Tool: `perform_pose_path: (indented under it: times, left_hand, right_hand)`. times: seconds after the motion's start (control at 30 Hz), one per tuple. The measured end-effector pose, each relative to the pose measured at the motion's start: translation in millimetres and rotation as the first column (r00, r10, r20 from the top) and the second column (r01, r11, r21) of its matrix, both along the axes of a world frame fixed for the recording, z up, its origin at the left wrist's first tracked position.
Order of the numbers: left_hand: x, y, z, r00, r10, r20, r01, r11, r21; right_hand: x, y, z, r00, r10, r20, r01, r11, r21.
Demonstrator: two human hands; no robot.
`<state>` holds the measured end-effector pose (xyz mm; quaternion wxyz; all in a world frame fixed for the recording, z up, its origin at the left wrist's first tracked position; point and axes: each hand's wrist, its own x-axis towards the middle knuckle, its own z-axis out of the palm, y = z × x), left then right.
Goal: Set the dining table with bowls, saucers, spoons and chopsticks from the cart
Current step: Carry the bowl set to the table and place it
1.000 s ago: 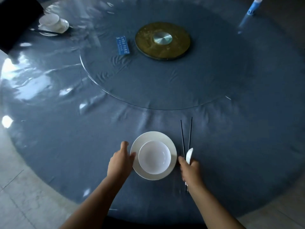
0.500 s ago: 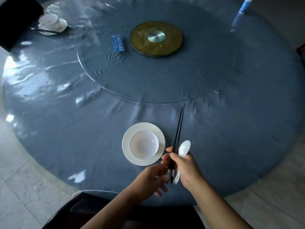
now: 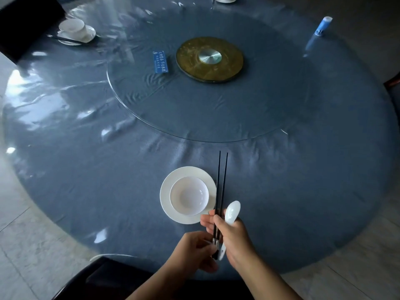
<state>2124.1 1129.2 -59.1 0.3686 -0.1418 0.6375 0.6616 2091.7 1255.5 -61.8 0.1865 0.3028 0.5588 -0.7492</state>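
Splaying apart now: chopsticks (image 3: 217, 187), formerly together.

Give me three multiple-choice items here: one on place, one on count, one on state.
1. The bowl sits: A on the saucer; B on the glass turntable; C on the floor.
2. The chopsticks in the right hand number: A one; B two; C four.
3. The spoon is: A lying in the bowl; B held in the right hand; C broken.
Answers: A, the saucer rim rings it; B, two black sticks fan out; B, that hand grips its handle.
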Motion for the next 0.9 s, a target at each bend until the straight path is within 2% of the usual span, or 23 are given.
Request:
perform_pose_path:
  times: [0.13,0.37,0.5,0.63,0.77,0.9]
  left_hand:
    - [-2,-4,-3,1.0,-0.026,-0.017,0.025,0.998,-0.05]
    - [-7,-1,-5,0.997,-0.063,-0.036,0.058,0.99,-0.132]
    - [-11,-5,-8,0.994,-0.106,-0.005,0.105,0.987,-0.12]
    - [-13,-9,-14,0.984,-0.179,-0.012,0.176,0.974,-0.144]
    - [-16,-9,-23,0.984,-0.179,-0.003,0.176,0.971,-0.16]
    - [-19,-7,-31,0.986,-0.165,-0.008,0.161,0.972,-0.171]
  right_hand:
    - [0,-4,0,0.998,0.07,-0.009,-0.069,0.997,0.036]
    - [-3,-7,-8,0.996,0.09,-0.02,-0.088,0.993,0.074]
    - [-7,0,-16,0.989,0.146,-0.012,-0.143,0.98,0.136]
    - [-44,17,-15,0.979,0.178,-0.094,-0.156,0.967,0.202]
    - [-98,30,-13,0.979,0.201,-0.042,-0.172,0.912,0.374]
    - [-138,33,-19,0.965,0.263,0.013,-0.253,0.912,0.322]
